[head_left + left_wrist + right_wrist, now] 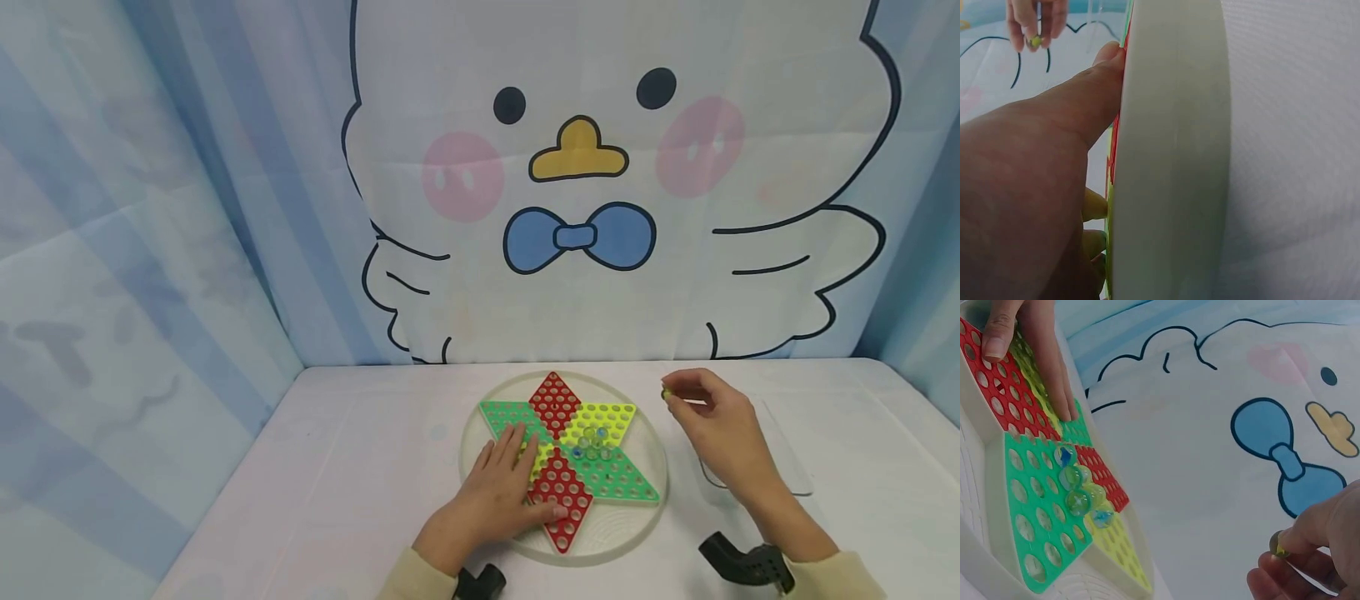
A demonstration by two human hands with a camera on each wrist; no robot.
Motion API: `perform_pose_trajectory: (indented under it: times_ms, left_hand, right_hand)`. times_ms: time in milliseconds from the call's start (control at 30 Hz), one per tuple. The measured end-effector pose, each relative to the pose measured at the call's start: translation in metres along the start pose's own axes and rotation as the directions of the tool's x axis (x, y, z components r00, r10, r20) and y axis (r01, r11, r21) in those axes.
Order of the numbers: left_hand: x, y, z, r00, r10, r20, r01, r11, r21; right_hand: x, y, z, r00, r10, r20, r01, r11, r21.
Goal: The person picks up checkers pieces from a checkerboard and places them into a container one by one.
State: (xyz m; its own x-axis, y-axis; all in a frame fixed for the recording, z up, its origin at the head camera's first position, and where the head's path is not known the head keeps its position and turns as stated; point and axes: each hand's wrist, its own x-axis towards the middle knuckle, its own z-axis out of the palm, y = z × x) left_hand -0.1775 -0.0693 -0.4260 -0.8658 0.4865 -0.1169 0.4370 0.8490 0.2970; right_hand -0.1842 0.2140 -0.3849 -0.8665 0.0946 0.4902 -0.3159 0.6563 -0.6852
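A round pale tray [622, 533] bears a six-pointed Chinese checkers board in red, green and yellow. On its yellow and green sections sit several glass marbles [1077, 501], clustered near the middle. My left hand [495, 492] rests on the board's left side with fingers spread, the thumb on the near red section [564, 487]. To the right of the board, raised off the table, my right hand [716, 425] pinches a marble [1280, 545] with a yellow streak between thumb and fingertips. The palm side of the left hand is hidden.
A thin clear bag or sheet [780, 450] with a dark cord lies on the white table [337, 467], under the right forearm. Behind the table hangs a curtain [577, 317] printed with a cartoon duck. Dark wrist mounts [746, 562] sit on both wrists.
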Motion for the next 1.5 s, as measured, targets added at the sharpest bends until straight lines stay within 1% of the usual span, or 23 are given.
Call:
perform_pose_trajectory:
  times_ms: [133,333,467,633,700,833,933,1133,1367,1500]
  left_hand:
    - [0.0,0.0,0.0,1.0,0.0,0.002,0.0,1.0,0.0]
    - [0.0,0.0,-0.001,1.0,0.001,0.002,-0.001,1.0,0.001]
    - [0.0,0.001,-0.001,1.0,0.001,0.001,-0.001,1.0,0.006]
    - [-0.001,0.003,-0.001,1.0,-0.014,0.015,0.013,1.0,0.021]
    - [-0.001,0.003,0.0,1.0,-0.02,0.018,0.019,0.999,0.031]
    - [-0.002,0.004,0.002,1.0,-0.027,0.01,0.026,0.999,0.04]
    - [-0.003,0.005,0.003,1.0,-0.028,-0.01,0.029,0.998,0.05]
    - [-0.004,0.006,0.005,0.999,-0.033,-0.043,0.036,0.996,0.076]
    - [-0.004,0.007,0.006,0.999,-0.027,-0.047,0.031,0.996,0.084]
    - [-0.002,0.007,0.007,0.999,-0.018,-0.046,0.022,0.997,0.076]
  right_hand:
    - [0.002,0.004,-0.006,1.0,0.008,-0.015,-0.008,1.0,0.006]
    - [0.004,0.01,-0.014,0.998,0.046,-0.031,-0.047,0.999,-0.017]
    - [0.005,0.016,-0.021,0.997,0.072,-0.019,-0.073,0.997,-0.032]
    - [0.006,0.023,-0.027,0.995,0.103,-0.007,-0.104,0.992,-0.067]
    - [0.007,0.024,-0.029,0.992,0.13,0.005,-0.129,0.988,-0.087]
    - [0.008,0.029,-0.03,0.977,0.201,0.073,-0.19,0.973,-0.134]
    - [0.008,0.034,-0.029,0.963,0.237,0.129,-0.216,0.963,-0.159]
    - [0.007,0.042,-0.028,0.944,0.273,0.182,-0.242,0.954,-0.175]
    - [0.007,0.048,-0.03,0.912,0.308,0.272,-0.258,0.945,-0.203]
    - [0.009,0.052,-0.031,0.901,0.31,0.304,-0.252,0.944,-0.214]
